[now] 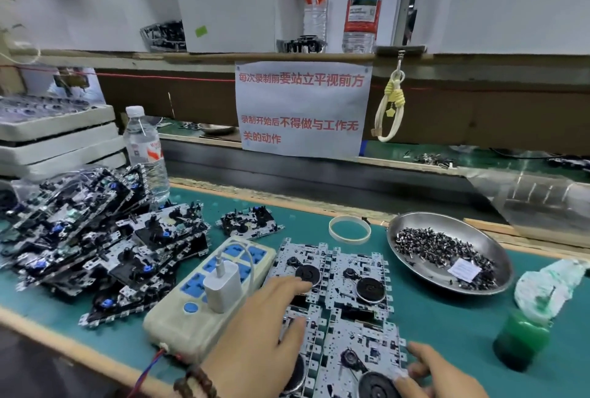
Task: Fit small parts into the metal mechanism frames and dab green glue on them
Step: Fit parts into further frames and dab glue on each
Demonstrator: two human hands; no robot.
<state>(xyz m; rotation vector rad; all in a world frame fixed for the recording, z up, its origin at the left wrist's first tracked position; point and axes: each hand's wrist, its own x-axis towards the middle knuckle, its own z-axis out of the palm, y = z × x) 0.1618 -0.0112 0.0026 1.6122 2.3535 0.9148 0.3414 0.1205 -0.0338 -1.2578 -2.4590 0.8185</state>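
Several metal mechanism frames [354,273] with black wheels lie side by side on the green mat in front of me. My left hand [258,334] rests flat on the left-hand frames, fingers stretched toward a black wheel. My right hand [437,375] touches the right edge of the nearest frame [360,353] at the bottom of the view, its fingers loosely bent. A steel dish [427,273] of small black parts [440,246] stands to the right. A jar of green glue [518,340], with a smeared plastic wrap above it, stands at the far right.
A white power strip [198,305] with a charger lies just left of the frames. A heap of assembled mechanisms [79,231] fills the left side, with one more [249,222] behind. A water bottle [145,152], a tape ring [349,229] and a paper notice [301,107] lie beyond.
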